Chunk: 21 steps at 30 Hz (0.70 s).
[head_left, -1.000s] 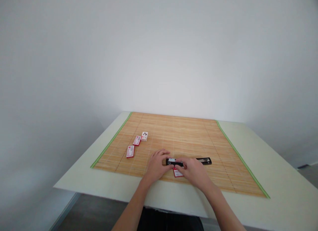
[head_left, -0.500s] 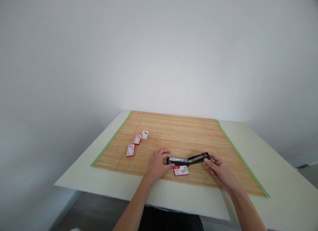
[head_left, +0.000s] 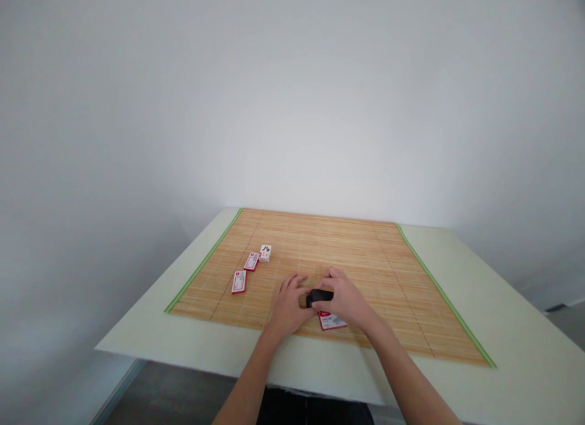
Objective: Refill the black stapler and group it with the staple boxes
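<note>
Black oblong stapler [head_left: 319, 296] sits clasped by fingers of left hand [head_left: 289, 304] and right hand [head_left: 348, 299]. Red-and-white cardboard box [head_left: 331, 321] lies just beside the stapler.

left hand [head_left: 287, 303] + right hand [head_left: 346, 300] on black stapler [head_left: 319, 297] | bamboo mat [head_left: 365, 260]

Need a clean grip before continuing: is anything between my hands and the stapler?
Nothing visible. The left hand and right hand both hold the black stapler; the staple box lies beside it on the near side, not between.
</note>
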Motion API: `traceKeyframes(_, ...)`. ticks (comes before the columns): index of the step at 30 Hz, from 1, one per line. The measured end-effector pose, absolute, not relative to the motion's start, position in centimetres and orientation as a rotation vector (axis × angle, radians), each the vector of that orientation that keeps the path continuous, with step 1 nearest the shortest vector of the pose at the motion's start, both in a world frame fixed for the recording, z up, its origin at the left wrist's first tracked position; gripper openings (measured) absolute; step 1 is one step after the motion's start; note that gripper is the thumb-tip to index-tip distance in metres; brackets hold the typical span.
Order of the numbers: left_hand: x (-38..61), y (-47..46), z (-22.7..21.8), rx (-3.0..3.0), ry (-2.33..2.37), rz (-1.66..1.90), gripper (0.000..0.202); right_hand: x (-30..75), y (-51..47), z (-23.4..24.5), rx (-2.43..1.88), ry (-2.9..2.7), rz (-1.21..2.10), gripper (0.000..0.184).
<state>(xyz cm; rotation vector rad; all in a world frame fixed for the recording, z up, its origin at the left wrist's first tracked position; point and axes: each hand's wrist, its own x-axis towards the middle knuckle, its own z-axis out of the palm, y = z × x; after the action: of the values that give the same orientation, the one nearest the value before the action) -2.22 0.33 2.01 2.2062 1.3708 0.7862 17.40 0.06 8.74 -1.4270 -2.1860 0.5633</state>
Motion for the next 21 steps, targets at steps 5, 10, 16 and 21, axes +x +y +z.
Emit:
traceKeyframes(5, -2.1, 0.2, 1.9, 2.21, 1.407, 0.809, 0.043, 18.8, 0.3, 8.6, -1.318, -2.177, 0.76, 0.018)
traceKeyframes(10, -1.6, -0.2, 1.8, 2.131, 1.568, 0.946, 0.038, 21.8, 0.5, 7.3, -1.376, -1.915, 0.842, 0.045)
traceKeyframes(16, -1.6, -1.2, 3.1, 2.092, 1.472, 0.992, 0.028, 22.9, -1.3, 3.9, -1.483, -1.498, 0.899, 0.062)
traceKeyframes(21, -1.8, -3.3, 4.6, 2.266, 1.099, 0.78, 0.05, 21.5, -3.9, 2.3, -1.482, -1.269, 0.929, 0.071)
